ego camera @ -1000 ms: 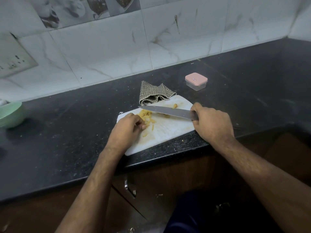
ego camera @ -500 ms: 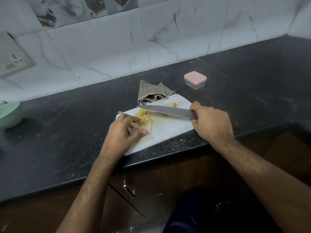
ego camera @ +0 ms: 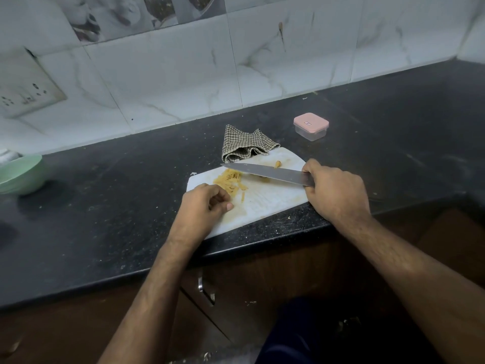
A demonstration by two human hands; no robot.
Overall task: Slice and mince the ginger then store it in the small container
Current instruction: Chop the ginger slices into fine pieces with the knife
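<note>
- Pale green, a round plastic bowl stands at the far left of the black stone counter, well apart from both hands.
- The left hand rests on the left end of the white plastic cutting board, fingers curled with the thumb against them; I cannot tell if it pinches any strip.
- The pile of thin yellow ginger strips lies just beyond the left fingertips, under the blade tip.
- A checked folded cloth lies behind the board.
- The long steel kitchen knife points left from the right hand, which grips its handle firmly.
- The small clear container with pink square lid stands closed beyond the right hand, apart.
</note>
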